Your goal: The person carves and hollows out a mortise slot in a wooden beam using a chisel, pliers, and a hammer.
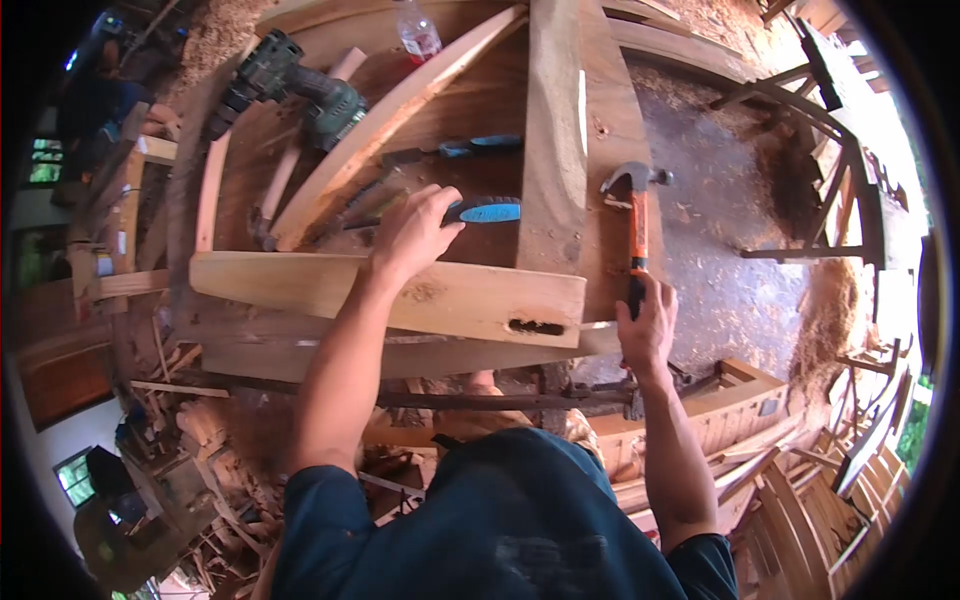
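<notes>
My left hand (415, 232) is closed around a chisel with a blue and black handle (490, 213), whose handle end sticks out to the right; most of its blade is hidden. A second blue-handled chisel (480, 147) lies just beyond it on the bench. My right hand (650, 325) grips the black lower end of a claw hammer (638, 225) with an orange shaft, its head pointing away from me. Under my left forearm, a pale tapered wooden board (470, 298) lies crosswise, with a dark elongated slot near its right end.
A green and black power drill (335, 108) and a plastic bottle (418, 35) are at the back of the bench. A slanting wooden strip (400, 125) and a wide plank (553, 130) border the chisels. Chair-like wooden frames (850, 170) stand right; shavings (835, 310) litter the floor.
</notes>
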`<action>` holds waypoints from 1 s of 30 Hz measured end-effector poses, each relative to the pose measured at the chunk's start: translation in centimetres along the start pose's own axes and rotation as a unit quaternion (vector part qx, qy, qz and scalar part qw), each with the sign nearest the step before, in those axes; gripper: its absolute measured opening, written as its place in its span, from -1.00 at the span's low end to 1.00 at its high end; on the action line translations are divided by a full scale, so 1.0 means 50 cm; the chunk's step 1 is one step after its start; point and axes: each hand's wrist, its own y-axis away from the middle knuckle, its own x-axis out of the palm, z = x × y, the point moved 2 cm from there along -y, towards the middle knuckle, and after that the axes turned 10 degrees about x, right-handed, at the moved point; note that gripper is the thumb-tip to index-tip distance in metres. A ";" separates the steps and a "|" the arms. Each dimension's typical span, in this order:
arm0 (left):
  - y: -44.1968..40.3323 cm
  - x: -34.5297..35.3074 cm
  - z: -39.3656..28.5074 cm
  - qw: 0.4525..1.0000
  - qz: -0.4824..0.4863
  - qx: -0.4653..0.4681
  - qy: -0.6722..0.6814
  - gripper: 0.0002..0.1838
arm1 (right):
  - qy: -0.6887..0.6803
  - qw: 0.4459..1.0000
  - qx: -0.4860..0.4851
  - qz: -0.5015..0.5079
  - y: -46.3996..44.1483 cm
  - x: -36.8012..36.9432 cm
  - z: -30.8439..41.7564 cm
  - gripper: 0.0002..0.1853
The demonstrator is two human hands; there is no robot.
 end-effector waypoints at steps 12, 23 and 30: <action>0.013 -0.114 0.158 0.994 0.038 -0.097 -0.004 -0.57 | -0.055 0.998 0.001 -0.035 0.016 0.029 -0.017 -0.34; 0.003 -0.003 0.124 0.993 0.044 0.074 -0.078 -0.67 | -0.220 0.943 0.208 0.140 -0.010 -0.039 0.030 -0.65; -0.029 0.053 0.145 0.990 0.083 0.060 -0.100 -0.68 | -0.460 0.863 0.172 0.116 0.180 -0.145 0.020 -0.80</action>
